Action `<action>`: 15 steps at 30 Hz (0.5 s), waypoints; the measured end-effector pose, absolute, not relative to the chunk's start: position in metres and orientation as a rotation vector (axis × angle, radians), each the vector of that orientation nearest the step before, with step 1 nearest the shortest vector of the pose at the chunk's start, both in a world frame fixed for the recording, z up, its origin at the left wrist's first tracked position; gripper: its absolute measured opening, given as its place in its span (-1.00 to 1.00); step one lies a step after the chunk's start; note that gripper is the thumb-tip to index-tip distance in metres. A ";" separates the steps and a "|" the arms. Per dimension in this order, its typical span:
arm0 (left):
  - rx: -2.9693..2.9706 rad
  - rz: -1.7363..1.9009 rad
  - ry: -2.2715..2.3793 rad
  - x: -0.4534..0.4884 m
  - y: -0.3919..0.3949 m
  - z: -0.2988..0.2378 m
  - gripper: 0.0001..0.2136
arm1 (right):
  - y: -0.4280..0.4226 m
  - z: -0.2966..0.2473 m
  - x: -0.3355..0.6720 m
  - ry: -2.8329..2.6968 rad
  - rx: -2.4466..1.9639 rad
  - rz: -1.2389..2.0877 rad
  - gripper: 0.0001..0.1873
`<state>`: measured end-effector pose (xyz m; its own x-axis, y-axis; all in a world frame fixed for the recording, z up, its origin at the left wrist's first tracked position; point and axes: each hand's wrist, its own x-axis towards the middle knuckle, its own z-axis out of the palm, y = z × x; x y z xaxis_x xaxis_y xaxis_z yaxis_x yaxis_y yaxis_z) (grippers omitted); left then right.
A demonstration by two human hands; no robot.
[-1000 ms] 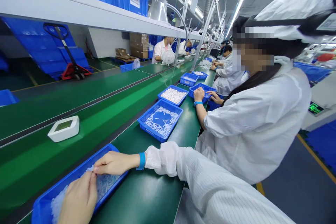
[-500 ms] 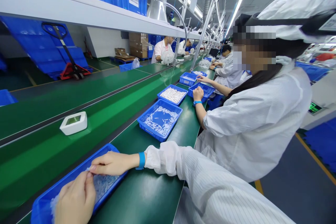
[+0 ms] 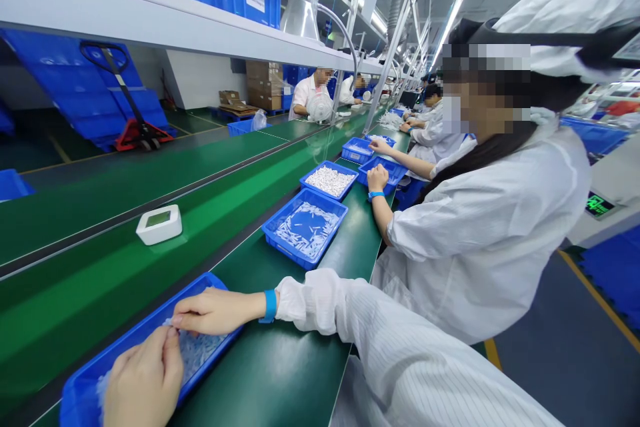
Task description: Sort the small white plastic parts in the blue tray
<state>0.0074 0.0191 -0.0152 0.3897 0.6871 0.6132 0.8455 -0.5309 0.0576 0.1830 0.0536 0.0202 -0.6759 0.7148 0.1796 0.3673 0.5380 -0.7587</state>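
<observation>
My left hand (image 3: 145, 377) is closed in a pinch at the lower left, over a blue tray (image 3: 83, 383). Reaching in from the right, my right hand (image 3: 215, 311) also pinches, its fingertips meeting those of the left. Whatever sits between the fingertips is too small and hidden to name. Small translucent pale pieces (image 3: 200, 350) lie in the tray beneath both hands. A blue band (image 3: 269, 305) circles my right wrist below the white sleeve.
A blue tray of slim white pieces (image 3: 305, 230) and another of small white parts (image 3: 330, 180) stand ahead. On the green conveyor sits a white device with a display (image 3: 159, 224). A co-worker (image 3: 480, 240) works at the right; a shelf (image 3: 175, 27) crosses above.
The white device has moved right and away along the conveyor. The co-worker's head and far hand have shifted slightly. My hands hold nearly the same pinch.
</observation>
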 end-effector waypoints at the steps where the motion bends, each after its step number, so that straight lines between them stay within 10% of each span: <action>1: -2.390 -0.861 -1.351 0.008 0.019 -0.015 -0.73 | 0.054 0.021 0.184 -2.302 -0.879 0.981 -0.78; 15: -2.453 -0.817 -1.415 0.012 0.020 -0.011 -0.72 | 0.056 0.026 0.189 -2.325 -0.864 1.019 -0.72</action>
<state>0.0120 0.0205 -0.0113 0.3913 0.7381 0.5497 0.8451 -0.5247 0.1029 0.1890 0.0556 0.0255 -0.6994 0.6982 0.1530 0.3609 0.5297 -0.7676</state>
